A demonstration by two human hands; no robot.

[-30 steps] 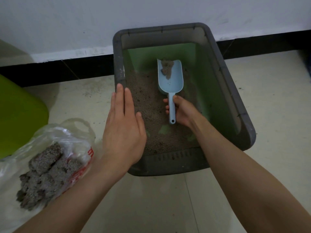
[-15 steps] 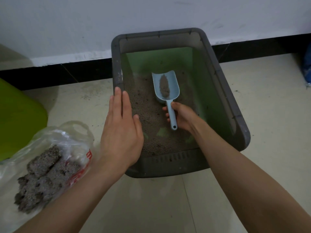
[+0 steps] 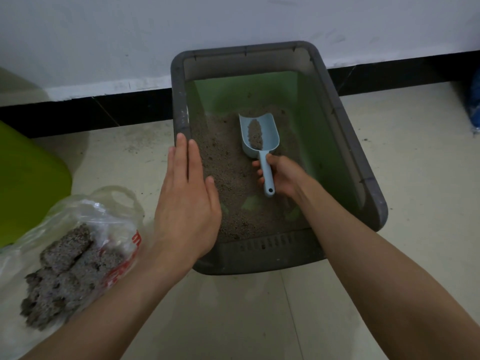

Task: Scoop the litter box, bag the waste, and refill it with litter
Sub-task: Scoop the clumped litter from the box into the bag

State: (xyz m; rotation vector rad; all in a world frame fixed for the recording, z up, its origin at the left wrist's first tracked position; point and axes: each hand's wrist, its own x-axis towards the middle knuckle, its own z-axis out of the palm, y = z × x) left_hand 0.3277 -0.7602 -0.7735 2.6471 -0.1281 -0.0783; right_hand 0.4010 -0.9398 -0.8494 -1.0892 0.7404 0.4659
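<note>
Litter box [image 3: 363, 162]: rectangular, grey plastic rim with rounded corners, smooth green inner walls, a slotted grey ledge along the near edge. It is being carried by the floor [image 3: 389, 294], its far end set against the wall. Litter [image 3: 228, 178] inside is thin, grainy, grey-brown; green base is showing through in patches near the near edge.

Scoop [image 3: 259, 137]: pale blue plastic, rounded trough, straight handle with a hole at its end. A narrow strip of litter is lying in the trough. The scoop is being held over the litter toward the far half of the box.

Bag [image 3: 109, 224]: clear, crinkled plastic with red print, lying open on the floor off the box's near left corner. Rough grey clumps [image 3: 67, 271] are sitting in it.

Floor: pale glossy tiles, dusty near the box's left side. Wall [image 3: 130, 35] is white, scuffed, with a black skirting band [image 3: 104, 110]. A lime-green rounded plastic object [image 3: 26, 178] is being cut off at the left frame edge; something blue is just visible at the right.

Grip: the right hand [image 3: 283, 178] is being kept closed around the scoop's handle, fingers wrapped, thumb on top. The left hand [image 3: 187, 201] is lying flat and open, fingers extended, over the box's left rim; nothing is being held.
</note>
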